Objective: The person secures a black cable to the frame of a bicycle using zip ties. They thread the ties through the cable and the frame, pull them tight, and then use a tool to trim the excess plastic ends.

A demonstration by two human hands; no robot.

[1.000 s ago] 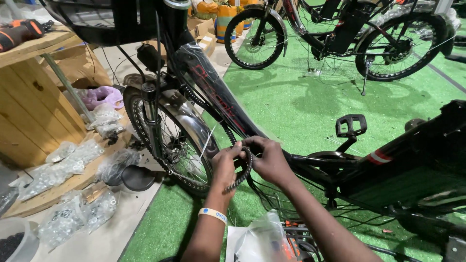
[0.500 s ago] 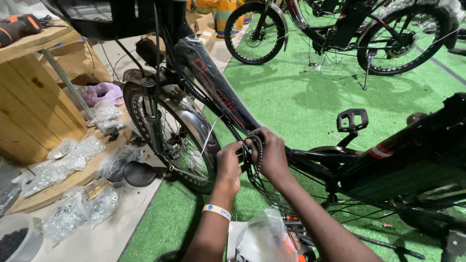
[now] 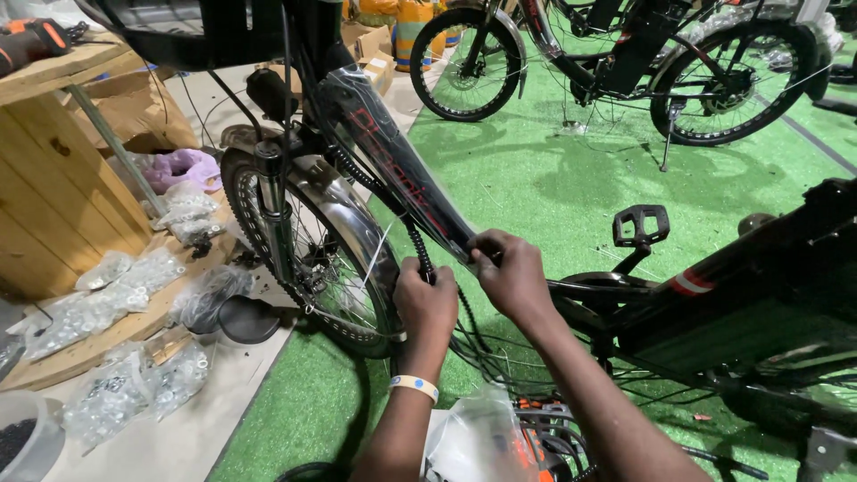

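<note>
- Workshop floor of green turf; 2 parked bicycles behind.
- Our left hand: grip closed on the black spiral cable wrap beside the front wheel.
- Our right hand: grip pinching the film-wrapped down tube.
- We judge the wrap part done: loose cables remain below.
- Bagged hardware on the wooden spool bench.

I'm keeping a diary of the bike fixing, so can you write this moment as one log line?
left hand: grips black spiral-wrapped cable | right hand: pinches clear plastic wrap on black bicycle frame tube | front wheel: beside left hand
</note>
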